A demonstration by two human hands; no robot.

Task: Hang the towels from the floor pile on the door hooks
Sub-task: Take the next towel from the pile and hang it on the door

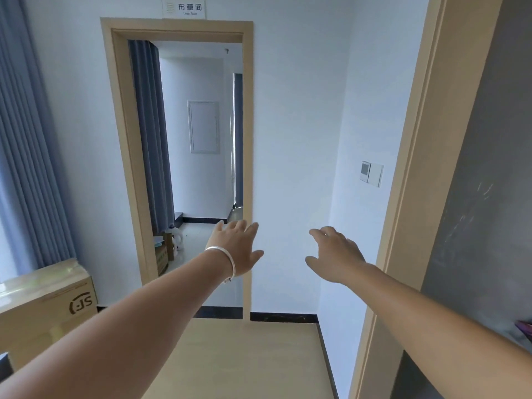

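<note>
Both my arms reach forward at waist height in a small hallway. My left hand [239, 246] has a silver bangle on the wrist; its fingers are spread and it holds nothing. My right hand [335, 256] is also empty, fingers apart, palm down. No towel pile and no door hooks show in this view. A grey door [483, 197] in a wooden frame stands close on my right. At its lower right edge a bit of purple fabric [524, 329] peeks in; what it is I cannot tell.
Straight ahead an open wooden doorway [247, 139] leads into a further room with white floor tiles, a jug [176, 239] and boxes by its left jamb. A cardboard box [43, 306] sits at my left under blue curtains [26, 139]. A wall switch [372, 174] is right of the doorway.
</note>
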